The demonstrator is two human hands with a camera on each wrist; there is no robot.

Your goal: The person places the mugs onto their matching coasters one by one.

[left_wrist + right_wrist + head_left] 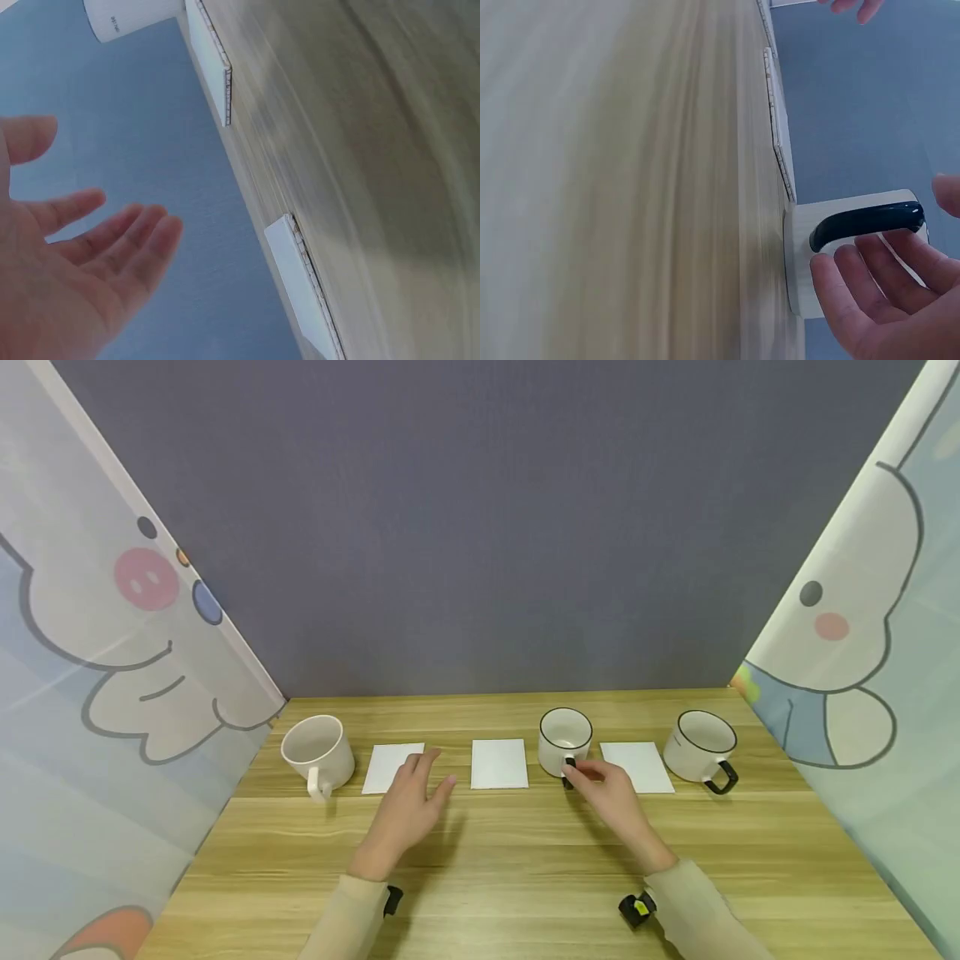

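A: Where are you working?
B: At the wood-grain tabletop (510,868) across the lower frame, your bare left hand (408,810) is left of centre, fingers spread, holding nothing.
A: And your right?
B: Low and right of centre, your bare right hand (617,803) reaches, fingers relaxed, to the white, dark-rimmed, round mug (552,759), upright between a flat white square (498,764) and its twin (643,768) at right.
A: Your best hold?
B: Your fingertips (826,266) sit beside its curved black handle (865,223), not wrapped round it; contact is unclear. Bring thumb and fingers together squarely, keep the mug level, and avoid both squares' edges.
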